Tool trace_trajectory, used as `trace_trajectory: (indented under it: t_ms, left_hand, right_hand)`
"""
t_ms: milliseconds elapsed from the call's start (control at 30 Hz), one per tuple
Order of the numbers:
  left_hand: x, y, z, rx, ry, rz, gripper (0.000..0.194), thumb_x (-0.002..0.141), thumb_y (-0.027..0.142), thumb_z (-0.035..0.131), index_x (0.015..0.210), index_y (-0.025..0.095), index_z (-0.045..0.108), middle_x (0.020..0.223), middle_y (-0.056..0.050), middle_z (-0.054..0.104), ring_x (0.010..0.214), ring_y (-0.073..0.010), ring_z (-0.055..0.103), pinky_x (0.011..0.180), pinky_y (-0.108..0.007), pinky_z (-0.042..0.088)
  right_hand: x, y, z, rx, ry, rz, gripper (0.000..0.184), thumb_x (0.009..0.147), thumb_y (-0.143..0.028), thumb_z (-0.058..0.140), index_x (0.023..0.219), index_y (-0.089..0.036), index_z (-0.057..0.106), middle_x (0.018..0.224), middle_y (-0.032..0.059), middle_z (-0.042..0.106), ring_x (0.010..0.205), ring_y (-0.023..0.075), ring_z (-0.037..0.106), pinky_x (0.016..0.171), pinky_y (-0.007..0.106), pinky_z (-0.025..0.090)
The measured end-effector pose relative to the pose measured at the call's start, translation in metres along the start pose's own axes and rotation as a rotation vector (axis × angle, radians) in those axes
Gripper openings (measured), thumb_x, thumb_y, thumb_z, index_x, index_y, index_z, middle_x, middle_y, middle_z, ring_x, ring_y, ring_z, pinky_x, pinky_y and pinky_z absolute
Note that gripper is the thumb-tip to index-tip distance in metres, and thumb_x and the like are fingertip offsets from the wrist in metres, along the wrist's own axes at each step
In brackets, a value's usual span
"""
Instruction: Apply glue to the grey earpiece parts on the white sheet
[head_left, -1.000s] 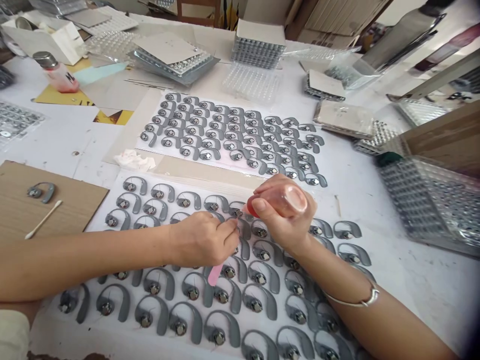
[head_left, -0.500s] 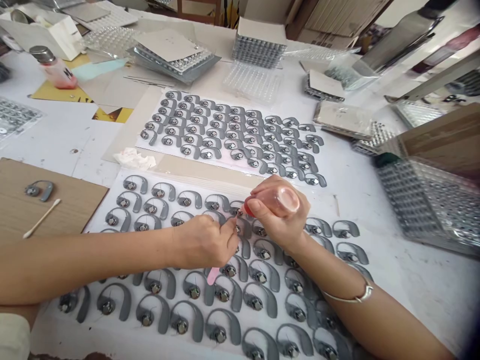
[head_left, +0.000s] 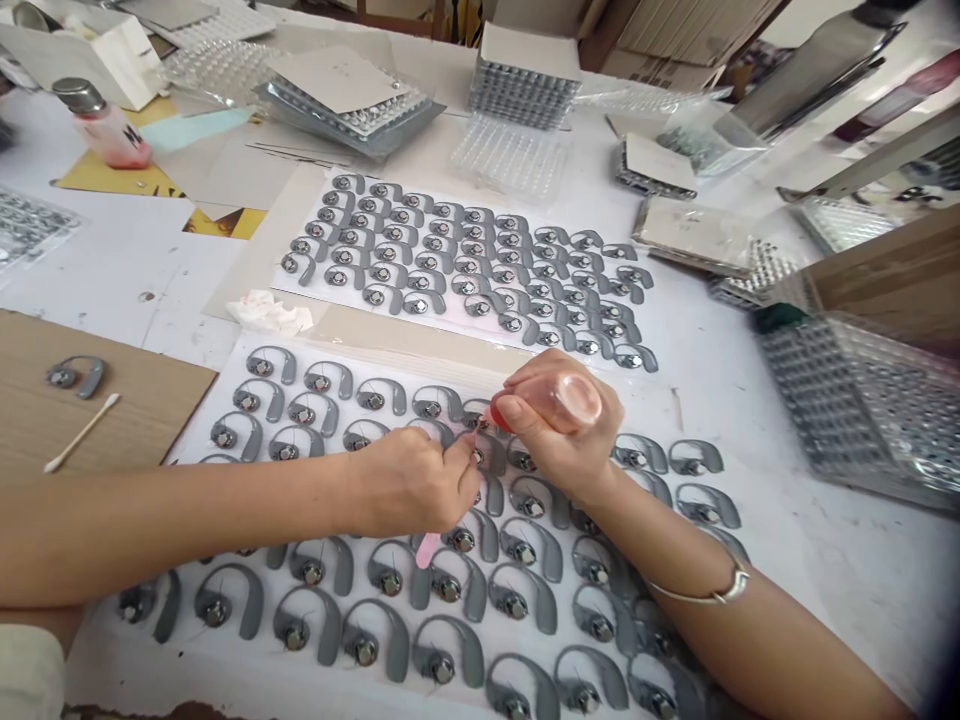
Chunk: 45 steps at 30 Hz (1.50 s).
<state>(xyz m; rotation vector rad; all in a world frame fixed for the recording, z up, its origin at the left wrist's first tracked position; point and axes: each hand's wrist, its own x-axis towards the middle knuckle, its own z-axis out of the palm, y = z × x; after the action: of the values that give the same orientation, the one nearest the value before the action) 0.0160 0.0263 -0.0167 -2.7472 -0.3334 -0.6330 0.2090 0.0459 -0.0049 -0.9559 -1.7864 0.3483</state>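
My right hand [head_left: 589, 455] is wrapped round a small translucent reddish squeeze bottle [head_left: 559, 398], tipped with its red nozzle end down to the left. The nozzle is close to a grey ear-hook earphone piece [head_left: 477, 416] with a round metallic part and fine wires. Just left of it, my left hand [head_left: 416, 482] is closed on a slim tool with a flat pink end [head_left: 428, 550] showing below the palm; its working tip is hidden or too small to make out. Rows of similar ear-hook pieces [head_left: 450, 650] lie under and around both hands on a white sheet [head_left: 247, 690].
Behind is a second sheet of ear-hook pieces [head_left: 472, 250]. To the left, a cardboard piece [head_left: 150, 385] carries a cotton swab [head_left: 82, 432] and one ear-hook piece. A crumpled tissue [head_left: 270, 312], a pink-filled bottle [head_left: 105, 125] and stacked trays [head_left: 525, 80] stand farther back; more trays [head_left: 832, 400] are right.
Both hands stay nearly in place, with the bottle and pink-ended tool still held. The whole view shifts very slightly.
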Motion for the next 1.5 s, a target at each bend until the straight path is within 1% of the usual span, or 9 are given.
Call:
trace_trajectory:
  t_ms: [133, 367, 533, 667, 800, 1000, 1200, 1367, 1500]
  left_hand:
    - [0.0002, -0.0003, 0.0000, -0.009, 0.018, -0.020, 0.015, 0.079, 0.003, 0.051, 0.084, 0.007, 0.065, 0.092, -0.020, 0.072, 0.042, -0.0119, 0.053, 0.035, -0.024, 0.045]
    - [-0.0003, -0.0003, -0.0005, -0.032, -0.007, -0.028, 0.013, 0.080, 0.004, 0.052, 0.084, 0.007, 0.064, 0.094, -0.020, 0.072, 0.041, -0.0107, 0.052, 0.033, -0.023, 0.044]
    - [0.0003, -0.0004, -0.0003, -0.030, 0.006, -0.038, 0.013, 0.079, 0.002, 0.052, 0.082, 0.007, 0.063, 0.085, -0.017, 0.072, 0.041, -0.0105, 0.051, 0.034, -0.022, 0.045]
    - [0.0007, -0.0004, -0.0002, -0.036, 0.022, -0.044, 0.014, 0.078, 0.001, 0.052, 0.081, 0.008, 0.063, 0.080, -0.015, 0.072, 0.041, -0.0111, 0.051, 0.034, -0.022, 0.044]
    - [-0.0003, 0.0005, 0.0015, -0.023, 0.006, -0.042, 0.012, 0.079, 0.003, 0.051, 0.081, 0.009, 0.062, 0.081, -0.015, 0.072, 0.042, -0.0116, 0.053, 0.035, -0.022, 0.045]
    - [-0.0009, -0.0012, 0.0010, -0.072, 0.001, -0.056, 0.014, 0.077, 0.002, 0.050, 0.081, 0.009, 0.062, 0.081, -0.014, 0.072, 0.041, -0.0129, 0.053, 0.035, -0.024, 0.045]
    - [-0.0009, -0.0046, -0.0017, -0.099, -0.044, -0.042, 0.015, 0.079, 0.004, 0.048, 0.084, 0.008, 0.061, 0.081, -0.014, 0.071, 0.045, -0.0136, 0.057, 0.038, -0.024, 0.047]
    - [-0.0012, -0.0043, -0.0013, -0.082, -0.078, -0.046, 0.015, 0.079, 0.003, 0.047, 0.084, 0.009, 0.060, 0.083, -0.014, 0.070, 0.044, -0.0127, 0.055, 0.036, -0.022, 0.043]
    - [-0.0006, -0.0048, -0.0013, -0.107, -0.109, -0.072, 0.014, 0.079, 0.005, 0.047, 0.084, 0.010, 0.059, 0.082, -0.011, 0.069, 0.044, -0.0134, 0.055, 0.034, -0.024, 0.042]
  right_hand:
    - [0.0000, 0.0010, -0.0005, 0.017, 0.007, -0.019, 0.014, 0.077, -0.021, 0.070, 0.070, -0.023, 0.057, 0.064, -0.0015, 0.059, 0.058, 0.0139, 0.056, 0.056, 0.031, 0.047]
    - [0.0006, 0.0020, -0.0003, -0.013, 0.020, -0.076, 0.013, 0.076, -0.020, 0.070, 0.072, -0.024, 0.059, 0.063, -0.0014, 0.061, 0.057, 0.0148, 0.056, 0.055, 0.033, 0.048]
    - [0.0018, -0.0010, -0.0010, -0.042, 0.036, -0.079, 0.013, 0.077, -0.024, 0.069, 0.070, -0.024, 0.058, 0.061, -0.0009, 0.061, 0.054, 0.0150, 0.056, 0.052, 0.032, 0.048]
    - [-0.0002, -0.0003, -0.0015, -0.061, 0.012, -0.095, 0.013, 0.077, -0.021, 0.069, 0.070, -0.023, 0.059, 0.063, -0.0006, 0.061, 0.056, 0.0147, 0.057, 0.055, 0.032, 0.049]
    - [-0.0018, 0.0020, -0.0014, -0.059, 0.013, -0.120, 0.012, 0.075, -0.020, 0.070, 0.072, -0.023, 0.059, 0.064, -0.0008, 0.061, 0.058, 0.0146, 0.057, 0.056, 0.032, 0.049]
    - [0.0010, 0.0002, -0.0025, -0.085, 0.019, -0.151, 0.011, 0.075, -0.019, 0.070, 0.072, -0.023, 0.060, 0.063, 0.0001, 0.062, 0.056, 0.0148, 0.056, 0.052, 0.032, 0.047]
    - [0.0024, -0.0008, -0.0032, -0.052, 0.004, -0.195, 0.013, 0.073, -0.015, 0.071, 0.073, -0.020, 0.059, 0.061, 0.0003, 0.061, 0.056, 0.0136, 0.056, 0.054, 0.029, 0.046]
    - [0.0030, -0.0021, -0.0041, -0.063, -0.014, -0.200, 0.013, 0.075, -0.016, 0.071, 0.071, -0.019, 0.059, 0.061, 0.0005, 0.060, 0.056, 0.0124, 0.055, 0.053, 0.028, 0.046]
    - [0.0022, -0.0031, -0.0036, -0.074, -0.012, -0.194, 0.014, 0.076, -0.019, 0.071, 0.070, -0.020, 0.058, 0.061, 0.0004, 0.059, 0.055, 0.0124, 0.054, 0.052, 0.028, 0.046]
